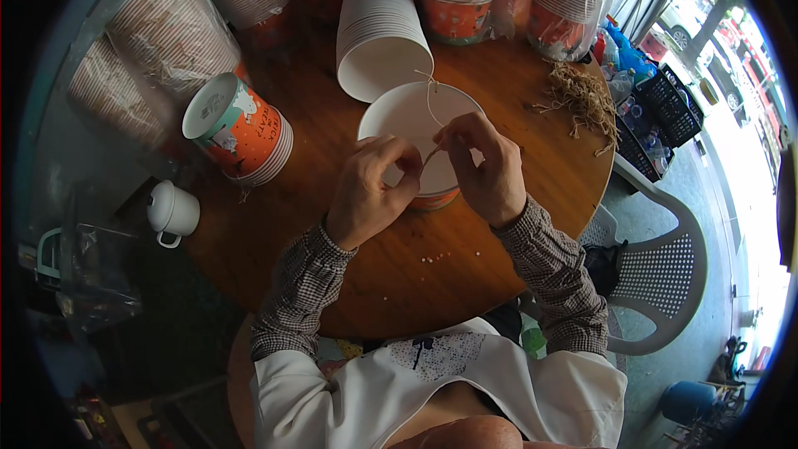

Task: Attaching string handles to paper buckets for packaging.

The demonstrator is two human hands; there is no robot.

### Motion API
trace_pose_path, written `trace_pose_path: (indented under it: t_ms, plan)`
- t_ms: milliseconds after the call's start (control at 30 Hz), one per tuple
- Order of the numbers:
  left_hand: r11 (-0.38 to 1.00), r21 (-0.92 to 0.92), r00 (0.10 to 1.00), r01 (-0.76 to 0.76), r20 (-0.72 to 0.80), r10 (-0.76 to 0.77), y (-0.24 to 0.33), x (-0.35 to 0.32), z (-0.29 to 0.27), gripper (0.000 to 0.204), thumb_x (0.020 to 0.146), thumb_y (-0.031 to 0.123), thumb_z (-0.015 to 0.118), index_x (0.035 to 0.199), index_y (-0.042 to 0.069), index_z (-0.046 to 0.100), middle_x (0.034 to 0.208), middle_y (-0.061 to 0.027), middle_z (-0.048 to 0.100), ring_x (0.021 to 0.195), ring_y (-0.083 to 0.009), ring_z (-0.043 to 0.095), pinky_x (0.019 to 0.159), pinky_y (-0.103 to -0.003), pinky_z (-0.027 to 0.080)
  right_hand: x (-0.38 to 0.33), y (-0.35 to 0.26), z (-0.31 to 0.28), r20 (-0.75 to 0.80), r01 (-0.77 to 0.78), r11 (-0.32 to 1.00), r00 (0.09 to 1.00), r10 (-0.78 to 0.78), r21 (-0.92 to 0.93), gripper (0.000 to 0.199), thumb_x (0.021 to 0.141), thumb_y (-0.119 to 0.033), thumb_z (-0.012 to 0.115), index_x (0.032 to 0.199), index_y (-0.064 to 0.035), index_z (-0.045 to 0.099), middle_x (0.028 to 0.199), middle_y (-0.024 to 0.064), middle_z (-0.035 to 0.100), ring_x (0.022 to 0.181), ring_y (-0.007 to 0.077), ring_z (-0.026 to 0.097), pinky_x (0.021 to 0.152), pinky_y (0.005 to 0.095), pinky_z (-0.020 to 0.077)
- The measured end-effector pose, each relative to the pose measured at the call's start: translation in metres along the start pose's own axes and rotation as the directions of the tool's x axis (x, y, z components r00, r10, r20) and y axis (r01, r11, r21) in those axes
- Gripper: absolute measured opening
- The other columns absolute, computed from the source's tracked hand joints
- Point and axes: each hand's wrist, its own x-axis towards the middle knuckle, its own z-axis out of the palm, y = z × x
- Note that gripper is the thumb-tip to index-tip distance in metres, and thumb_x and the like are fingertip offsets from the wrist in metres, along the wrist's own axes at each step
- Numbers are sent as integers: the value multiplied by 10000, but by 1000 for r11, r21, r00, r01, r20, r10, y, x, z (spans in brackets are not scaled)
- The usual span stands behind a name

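In front of me stands a paper bucket [391,112], white inside with orange showing low on its outside. A thin piece of twine [430,100] rises at its far rim and curves down to my hands. My right hand [489,168] pinches the twine above the bucket's right side. Over the near left rim, my left hand [371,189] is closed in a pinch on the twine's end, a short stretch of which runs between both hands. Just behind the bucket, a stack of nested white buckets [378,25] lies on its side, mouths toward me.
Orange and green printed buckets [249,137] are stacked at the left, near a white lidded enamel mug [174,209]. Plastic-wrapped bucket stacks [174,21] line the back. A heap of loose twine [578,100] lies right. Small white bits [428,260] dot the wooden table [374,283].
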Motion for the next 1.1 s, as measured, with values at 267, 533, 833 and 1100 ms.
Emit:
trace_pose_path:
  t_ms: [267,533,833,1100]
  plan:
    - [989,-119,996,84,-27,-87,-1,-1,8,141,784,25,646,915,35,593,786,-42,633,769,-192,633,829,-363,473,-2,2,5,-54,-1,999,999,3,45,28,908,-19,540,929,-36,532,834,132,628,734,285,663,627,343,526]
    - [987,104,971,-120,-193,139,-8,-3,14,139,837,103,691,972,83,662,791,-22,666,768,-187,661,953,-428,425,-5,-15,-2,111,81,995,991,-74,-61,108,905,-36,556,1012,-46,555,884,153,608,765,343,639,645,387,520]
    - [994,106,995,-22,-95,32,1,-10,9,79,813,109,677,832,88,603,766,-14,639,767,-220,633,938,-428,384,26,18,-34,167,412,745,908,-384,-524,372,724,53,537,1087,-30,528,939,142,536,870,338,582,715,411,514]
    - [954,293,995,-58,-59,78,-10,-26,16,106,787,73,693,818,91,594,793,-2,623,817,-194,616,945,-410,383,31,60,-43,60,249,794,964,-260,-554,272,805,10,547,1065,-67,541,897,140,501,800,339,566,675,426,489]
